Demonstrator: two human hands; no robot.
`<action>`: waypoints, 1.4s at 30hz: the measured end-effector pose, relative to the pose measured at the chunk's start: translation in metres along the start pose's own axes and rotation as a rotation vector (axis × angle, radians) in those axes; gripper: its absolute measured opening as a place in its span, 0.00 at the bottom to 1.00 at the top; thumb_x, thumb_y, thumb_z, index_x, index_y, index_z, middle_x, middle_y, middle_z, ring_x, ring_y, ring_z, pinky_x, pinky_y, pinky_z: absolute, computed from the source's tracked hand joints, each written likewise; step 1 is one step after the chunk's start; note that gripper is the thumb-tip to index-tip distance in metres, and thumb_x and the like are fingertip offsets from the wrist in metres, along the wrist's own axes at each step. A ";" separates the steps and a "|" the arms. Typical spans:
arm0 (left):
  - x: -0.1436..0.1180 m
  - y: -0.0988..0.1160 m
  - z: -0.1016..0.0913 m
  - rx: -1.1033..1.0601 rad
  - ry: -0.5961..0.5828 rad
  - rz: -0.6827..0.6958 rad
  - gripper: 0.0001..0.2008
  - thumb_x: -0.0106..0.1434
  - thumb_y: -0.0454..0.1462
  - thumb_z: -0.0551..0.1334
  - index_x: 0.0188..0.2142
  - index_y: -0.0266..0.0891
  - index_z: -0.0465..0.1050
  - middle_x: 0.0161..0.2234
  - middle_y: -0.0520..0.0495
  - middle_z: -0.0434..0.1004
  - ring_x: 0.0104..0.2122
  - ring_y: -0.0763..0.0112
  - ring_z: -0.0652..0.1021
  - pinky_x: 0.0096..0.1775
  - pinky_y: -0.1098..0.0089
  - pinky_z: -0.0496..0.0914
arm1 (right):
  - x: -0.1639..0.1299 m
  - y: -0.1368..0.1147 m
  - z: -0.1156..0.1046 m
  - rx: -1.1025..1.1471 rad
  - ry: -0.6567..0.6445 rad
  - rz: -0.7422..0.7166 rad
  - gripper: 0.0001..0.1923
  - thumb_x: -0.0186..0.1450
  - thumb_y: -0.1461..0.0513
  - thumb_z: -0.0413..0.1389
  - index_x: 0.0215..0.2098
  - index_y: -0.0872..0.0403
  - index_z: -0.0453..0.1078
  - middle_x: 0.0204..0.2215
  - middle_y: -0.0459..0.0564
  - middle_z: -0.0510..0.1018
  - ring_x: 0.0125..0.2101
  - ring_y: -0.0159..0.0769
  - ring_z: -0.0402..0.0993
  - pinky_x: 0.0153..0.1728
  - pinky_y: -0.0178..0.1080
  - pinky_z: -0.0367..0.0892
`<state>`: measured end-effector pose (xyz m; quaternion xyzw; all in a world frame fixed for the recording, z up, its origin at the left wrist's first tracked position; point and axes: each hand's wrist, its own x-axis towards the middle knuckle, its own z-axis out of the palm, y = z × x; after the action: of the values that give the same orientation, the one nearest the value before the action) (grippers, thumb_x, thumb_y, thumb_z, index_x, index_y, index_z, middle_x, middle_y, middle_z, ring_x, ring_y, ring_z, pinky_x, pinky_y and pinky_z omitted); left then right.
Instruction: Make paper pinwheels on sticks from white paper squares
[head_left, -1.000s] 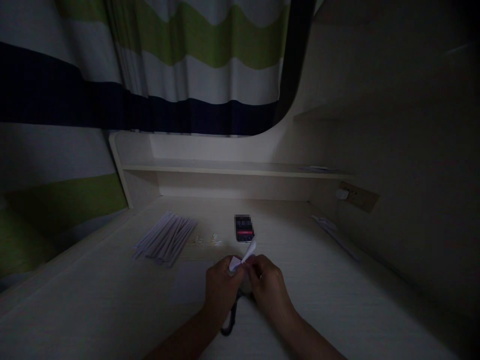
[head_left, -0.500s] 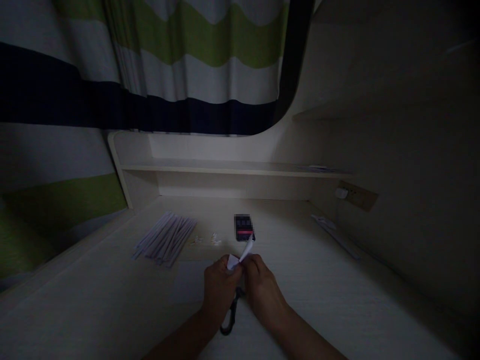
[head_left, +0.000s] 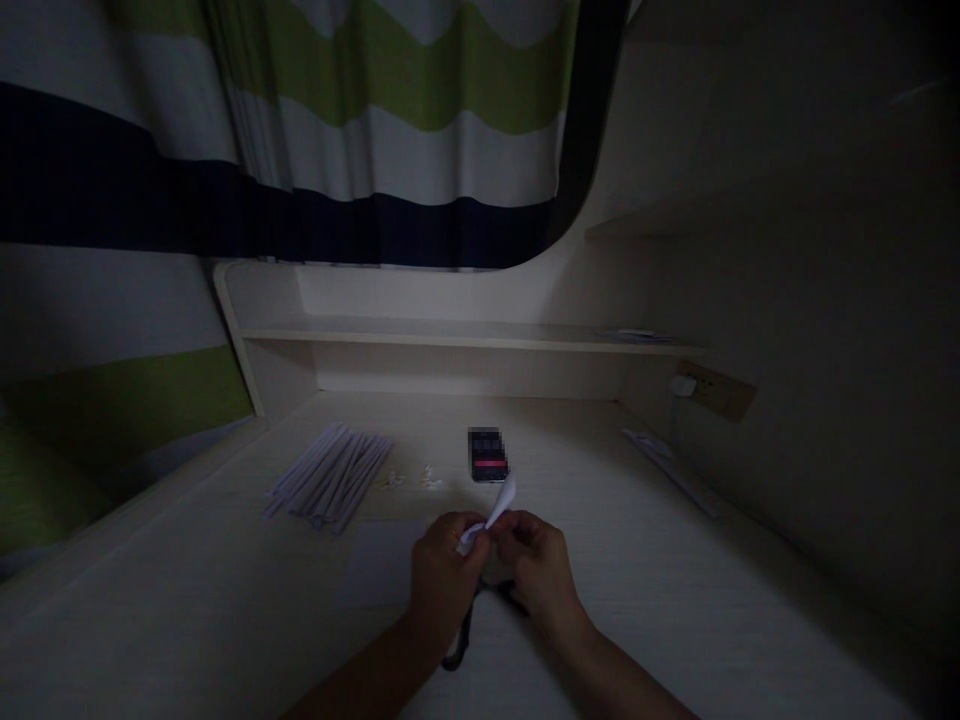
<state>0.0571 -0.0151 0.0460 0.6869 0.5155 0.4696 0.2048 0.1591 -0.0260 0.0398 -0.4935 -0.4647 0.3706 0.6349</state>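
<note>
A small piece of white paper [head_left: 501, 502], folded or curled, stands up between my hands, above the middle of the desk. My left hand [head_left: 444, 572] is closed on its lower left part. Against its lower right edge, the bent fingers of my right hand [head_left: 541, 565] pinch the paper. What the fingertips cover cannot be seen. Under my hands lie scissors [head_left: 459, 645] with black handles, largely hidden by the hands. A flat white sheet [head_left: 379, 562] rests on the desk just left of my left hand.
A phone [head_left: 487, 458] lies beyond my hands. Left of it are small pale bits [head_left: 429, 478] and a bundle of thin rolled paper sticks [head_left: 330, 480]. Paper strips [head_left: 667, 465] lie along the right wall, below a socket [head_left: 716, 390]. A shelf [head_left: 450, 335] crosses the back.
My right hand has shifted slightly right and turned, its fingers more curled. The upright paper flap has tilted right and looks wider. More of the right scissor handle shows.
</note>
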 end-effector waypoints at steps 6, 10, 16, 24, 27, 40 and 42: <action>0.000 0.003 -0.002 -0.096 -0.015 -0.071 0.07 0.50 0.36 0.56 0.27 0.39 0.72 0.22 0.53 0.75 0.23 0.73 0.74 0.27 0.75 0.66 | -0.006 -0.001 -0.008 -0.613 -0.085 -0.628 0.10 0.60 0.69 0.43 0.32 0.60 0.66 0.28 0.55 0.70 0.29 0.37 0.68 0.30 0.39 0.67; 0.000 0.001 -0.002 -0.153 -0.018 -0.092 0.07 0.51 0.36 0.56 0.26 0.38 0.72 0.21 0.53 0.75 0.23 0.73 0.74 0.28 0.76 0.65 | -0.006 0.002 -0.013 -0.859 -0.182 -0.976 0.13 0.60 0.71 0.44 0.41 0.65 0.64 0.35 0.62 0.69 0.37 0.42 0.66 0.36 0.42 0.67; -0.001 0.004 -0.002 -0.153 -0.013 -0.114 0.06 0.50 0.35 0.56 0.26 0.38 0.72 0.22 0.54 0.75 0.23 0.73 0.74 0.27 0.76 0.65 | -0.006 -0.003 -0.009 -0.726 -0.121 -0.797 0.12 0.60 0.71 0.42 0.35 0.60 0.65 0.30 0.56 0.69 0.31 0.37 0.67 0.31 0.38 0.68; -0.004 -0.002 0.002 -0.064 -0.026 -0.062 0.08 0.51 0.37 0.56 0.29 0.39 0.72 0.25 0.52 0.76 0.25 0.73 0.74 0.28 0.76 0.66 | -0.001 -0.004 -0.005 -0.237 -0.024 -0.103 0.05 0.53 0.64 0.50 0.23 0.57 0.65 0.18 0.46 0.71 0.21 0.32 0.67 0.23 0.33 0.63; -0.004 -0.005 0.002 -0.007 -0.033 0.002 0.08 0.51 0.36 0.56 0.29 0.40 0.72 0.27 0.51 0.76 0.26 0.72 0.74 0.30 0.75 0.66 | 0.002 -0.001 -0.004 -0.088 -0.005 -0.001 0.04 0.50 0.64 0.51 0.19 0.57 0.64 0.15 0.44 0.68 0.17 0.31 0.65 0.20 0.32 0.62; 0.006 -0.005 0.004 -0.322 0.000 -0.204 0.07 0.49 0.39 0.59 0.23 0.36 0.70 0.19 0.54 0.73 0.22 0.72 0.72 0.25 0.76 0.64 | -0.003 -0.002 -0.010 -0.886 -0.073 -0.841 0.09 0.61 0.68 0.46 0.38 0.60 0.65 0.31 0.55 0.70 0.31 0.38 0.67 0.33 0.42 0.68; 0.006 -0.003 0.003 -0.370 0.006 -0.208 0.07 0.48 0.39 0.60 0.23 0.35 0.70 0.19 0.54 0.73 0.22 0.72 0.72 0.25 0.76 0.65 | -0.003 0.000 -0.011 -0.945 -0.053 -0.935 0.09 0.61 0.68 0.46 0.37 0.60 0.65 0.30 0.56 0.71 0.31 0.39 0.67 0.33 0.43 0.68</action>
<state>0.0583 -0.0081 0.0442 0.5792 0.4893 0.5346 0.3732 0.1690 -0.0315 0.0384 -0.4558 -0.7580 -0.1757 0.4322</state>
